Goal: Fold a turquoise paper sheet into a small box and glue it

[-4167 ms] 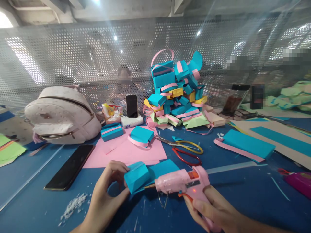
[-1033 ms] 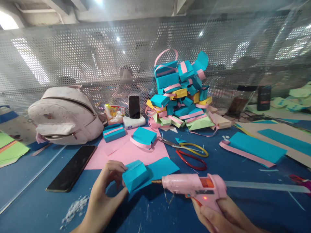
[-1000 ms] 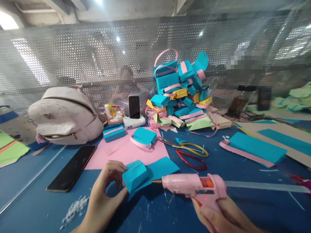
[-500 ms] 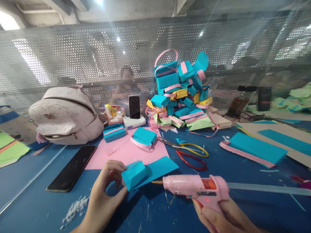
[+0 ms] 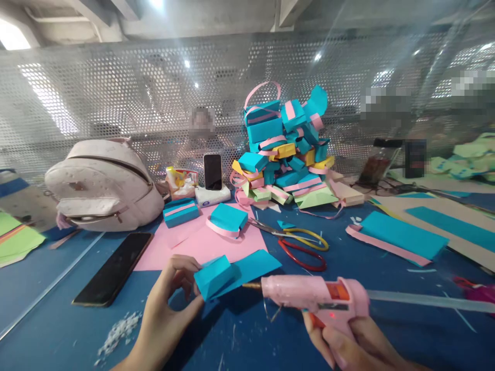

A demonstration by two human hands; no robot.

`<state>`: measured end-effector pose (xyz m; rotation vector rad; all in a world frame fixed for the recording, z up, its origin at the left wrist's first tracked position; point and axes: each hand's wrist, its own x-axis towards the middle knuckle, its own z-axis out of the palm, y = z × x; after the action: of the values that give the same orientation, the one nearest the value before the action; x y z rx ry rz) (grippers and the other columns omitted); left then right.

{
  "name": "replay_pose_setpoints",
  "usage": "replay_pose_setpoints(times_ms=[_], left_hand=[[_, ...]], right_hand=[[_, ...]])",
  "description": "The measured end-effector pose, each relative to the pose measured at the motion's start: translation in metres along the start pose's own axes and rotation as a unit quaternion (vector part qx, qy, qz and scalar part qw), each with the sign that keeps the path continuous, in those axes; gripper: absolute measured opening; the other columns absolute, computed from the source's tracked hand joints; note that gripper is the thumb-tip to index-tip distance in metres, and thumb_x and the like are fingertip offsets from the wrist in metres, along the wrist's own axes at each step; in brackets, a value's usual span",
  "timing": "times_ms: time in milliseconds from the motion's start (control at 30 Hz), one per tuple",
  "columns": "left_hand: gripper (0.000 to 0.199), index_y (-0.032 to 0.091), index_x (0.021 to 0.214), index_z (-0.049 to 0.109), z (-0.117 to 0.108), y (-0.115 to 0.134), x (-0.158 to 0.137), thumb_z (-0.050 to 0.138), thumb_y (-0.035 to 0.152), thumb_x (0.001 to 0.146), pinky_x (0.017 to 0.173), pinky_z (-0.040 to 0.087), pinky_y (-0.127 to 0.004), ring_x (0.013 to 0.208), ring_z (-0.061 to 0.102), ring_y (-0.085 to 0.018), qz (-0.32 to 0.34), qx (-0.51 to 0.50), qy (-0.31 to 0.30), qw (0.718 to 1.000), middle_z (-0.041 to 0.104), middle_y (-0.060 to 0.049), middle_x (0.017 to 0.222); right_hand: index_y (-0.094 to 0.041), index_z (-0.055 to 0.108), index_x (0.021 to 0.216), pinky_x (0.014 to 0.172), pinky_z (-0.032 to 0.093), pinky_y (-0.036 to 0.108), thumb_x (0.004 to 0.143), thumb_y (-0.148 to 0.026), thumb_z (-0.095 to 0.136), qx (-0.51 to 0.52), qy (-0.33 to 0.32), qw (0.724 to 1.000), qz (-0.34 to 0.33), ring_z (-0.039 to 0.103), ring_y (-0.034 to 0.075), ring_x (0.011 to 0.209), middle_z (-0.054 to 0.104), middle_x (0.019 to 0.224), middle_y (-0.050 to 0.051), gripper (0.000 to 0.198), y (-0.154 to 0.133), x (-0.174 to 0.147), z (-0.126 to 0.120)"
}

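Between thumb and fingers, my left hand [image 5: 170, 304] grips the left end of a folded blue paper piece [image 5: 216, 275], partly boxed, with a flat flap reaching to the right. My right hand [image 5: 348, 335] is wrapped around the handle of a pink hot glue gun [image 5: 309, 296], fingers by its orange trigger. The brass nozzle points left, close to the lower edge of the blue flap; whether it touches cannot be made out. A clear glue stick [image 5: 429, 300] juts from the back of the gun.
Scissors [image 5: 303, 247] with red and yellow handles lie behind the flap. Small blue paper boxes [image 5: 228, 219] rest on pink paper [image 5: 158, 252]. A black phone [image 5: 114, 270] and a white backpack [image 5: 104, 185] are at left. A heap of paper bags [image 5: 286, 165] stands at the back.
The glue gun has shifted slightly right, its nozzle a little higher relative to the blue flap. My left hand keeps the paper almost in the same place.
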<state>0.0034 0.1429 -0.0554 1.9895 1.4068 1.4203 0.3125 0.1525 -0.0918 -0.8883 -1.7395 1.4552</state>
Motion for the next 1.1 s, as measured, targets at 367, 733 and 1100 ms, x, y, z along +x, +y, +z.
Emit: replay_pose_setpoints(times_ms=[367, 733, 1100], left_hand=[[0.026, 0.024, 0.101, 0.051, 0.001, 0.001, -0.004, 0.062, 0.011, 0.081, 0.059, 0.047, -0.021, 0.066, 0.054, -0.007, -0.014, -0.033, 0.014, 0.999, 0.054, 0.003, 0.092], [0.028, 0.023, 0.102, 0.05, 0.001, 0.001, -0.007, 0.067, 0.019, 0.079, 0.057, 0.043, -0.022, 0.064, 0.054, -0.01, -0.022, -0.05, 0.008, 0.998, 0.054, 0.006, 0.077], [0.033, 0.023, 0.103, 0.049, 0.002, -0.001, -0.007, 0.07, 0.029, 0.078, 0.056, 0.041, -0.022, 0.061, 0.053, -0.011, -0.046, -0.046, 0.01, 0.998, 0.054, 0.006, 0.071]], right_hand=[[-0.018, 0.061, 0.066, 0.064, 0.047, 0.029, 0.093, -0.053, 0.047, -0.145, 0.156, 0.97, -0.115, 0.056, 0.017, 0.062, 0.06, 0.065, 0.005, 0.046, -0.04, 0.036, -0.023], [-0.013, 0.069, 0.076, 0.055, 0.045, 0.027, 0.089, -0.036, 0.053, -0.318, 0.256, 0.911, 0.049, 0.058, 0.014, 0.054, 0.069, 0.075, 0.011, 0.031, -0.03, 0.028, -0.112], [-0.018, 0.059, 0.066, 0.055, 0.047, 0.029, 0.086, -0.04, 0.051, -0.381, 0.234, 0.889, 0.102, 0.06, 0.017, 0.05, 0.067, 0.064, 0.007, 0.03, -0.009, -0.006, -0.117]])
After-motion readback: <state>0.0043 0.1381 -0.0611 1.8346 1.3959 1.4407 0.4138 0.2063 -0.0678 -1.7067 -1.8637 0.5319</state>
